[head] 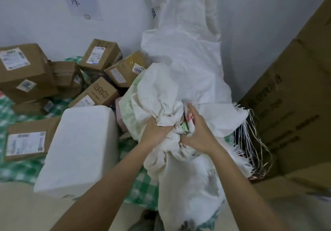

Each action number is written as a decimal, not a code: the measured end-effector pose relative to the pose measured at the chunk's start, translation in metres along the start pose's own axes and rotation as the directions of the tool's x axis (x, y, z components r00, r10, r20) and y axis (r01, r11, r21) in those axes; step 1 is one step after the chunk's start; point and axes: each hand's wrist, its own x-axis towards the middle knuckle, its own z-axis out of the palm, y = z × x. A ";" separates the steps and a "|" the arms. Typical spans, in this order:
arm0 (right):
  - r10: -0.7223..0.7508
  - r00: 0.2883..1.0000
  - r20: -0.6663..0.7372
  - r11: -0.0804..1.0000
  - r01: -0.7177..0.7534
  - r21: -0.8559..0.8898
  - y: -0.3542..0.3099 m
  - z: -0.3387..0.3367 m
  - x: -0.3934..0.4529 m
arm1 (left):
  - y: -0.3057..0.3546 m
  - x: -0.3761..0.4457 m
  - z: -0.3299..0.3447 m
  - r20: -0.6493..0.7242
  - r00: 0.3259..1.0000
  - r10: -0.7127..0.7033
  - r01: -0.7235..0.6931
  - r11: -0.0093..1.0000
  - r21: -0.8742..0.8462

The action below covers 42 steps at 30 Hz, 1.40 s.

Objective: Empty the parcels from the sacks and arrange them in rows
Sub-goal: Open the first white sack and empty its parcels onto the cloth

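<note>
We grip the bunched neck of one white sack [179, 90] with our left hand [155, 132] and right hand [198, 134], beside about eight brown boxes [23, 65] and one white parcel [78, 146] on the checked cloth [141, 186], one sticker reading "S007", other labels blurred.

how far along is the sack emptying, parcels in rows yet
Done: brown parcels and a white foam box are out on the checked cloth, jumbled. In hand: left hand and right hand grip the white sack. Left: arranging rows.
</note>
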 end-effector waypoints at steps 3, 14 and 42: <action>0.086 0.987 0.135 0.996 -0.083 -0.028 0.010 0.008 -0.007 | -0.017 -0.004 0.001 -0.023 0.999 -0.032 0.031 0.999 -0.016; 0.048 0.995 -0.090 0.761 -0.095 -0.642 0.035 0.051 -0.009 | -0.020 -0.005 -0.017 0.078 0.950 -0.301 0.227 0.843 0.487; 0.009 0.999 -0.052 0.919 0.012 0.393 0.004 0.009 -0.018 | -0.002 -0.012 -0.078 0.594 0.803 -0.051 -0.108 0.967 0.229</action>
